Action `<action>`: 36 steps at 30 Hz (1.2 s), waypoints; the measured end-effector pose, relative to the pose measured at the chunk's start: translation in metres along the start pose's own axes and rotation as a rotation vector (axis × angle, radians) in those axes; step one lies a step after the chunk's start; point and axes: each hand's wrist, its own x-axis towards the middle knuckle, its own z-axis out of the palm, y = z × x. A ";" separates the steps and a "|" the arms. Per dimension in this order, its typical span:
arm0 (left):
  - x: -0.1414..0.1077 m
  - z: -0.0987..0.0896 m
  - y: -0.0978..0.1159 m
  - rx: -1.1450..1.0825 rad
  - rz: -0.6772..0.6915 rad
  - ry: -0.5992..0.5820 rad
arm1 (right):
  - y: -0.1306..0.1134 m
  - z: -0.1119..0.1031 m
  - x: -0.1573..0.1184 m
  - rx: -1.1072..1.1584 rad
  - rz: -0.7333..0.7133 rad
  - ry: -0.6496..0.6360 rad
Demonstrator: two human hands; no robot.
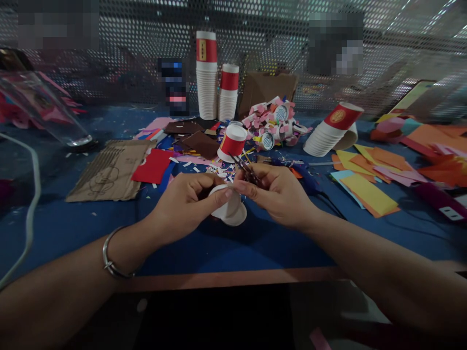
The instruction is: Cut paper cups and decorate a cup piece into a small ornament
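Observation:
My left hand [189, 197], a silver bangle at its wrist, pinches a white paper cup piece [230, 206] between thumb and fingers above the blue table. Dark scissors [245, 171] are held in my right hand [272, 190], their tips pointing up and away. The right thumb and forefinger meet the upper edge of the white piece, beside the left thumb. Just beyond the hands, a red and white paper cup [233, 141] stands upside down among paper scraps.
Tall cup stacks [206, 92] stand at the back, near a pile of pink and white pieces [279, 119]. Cardboard [113, 170] lies left, a clear glass [54, 107] leans behind it. At right are tilted cups [328, 131], coloured paper [375, 194] and a cabled blue tool [310, 180].

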 end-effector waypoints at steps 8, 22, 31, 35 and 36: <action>-0.001 -0.002 0.000 -0.074 -0.017 -0.043 | -0.003 0.003 0.001 0.124 0.015 -0.042; 0.001 0.000 -0.003 -0.277 -0.073 0.016 | 0.000 -0.001 0.000 -0.046 -0.078 0.031; -0.001 -0.001 0.002 -0.418 -0.075 -0.100 | -0.003 0.001 -0.003 0.159 -0.041 -0.130; 0.000 0.000 0.002 -0.503 -0.102 -0.107 | -0.003 0.002 -0.002 0.177 -0.033 -0.128; 0.000 0.000 0.002 -0.507 -0.108 -0.080 | -0.003 0.002 -0.001 0.157 -0.043 -0.101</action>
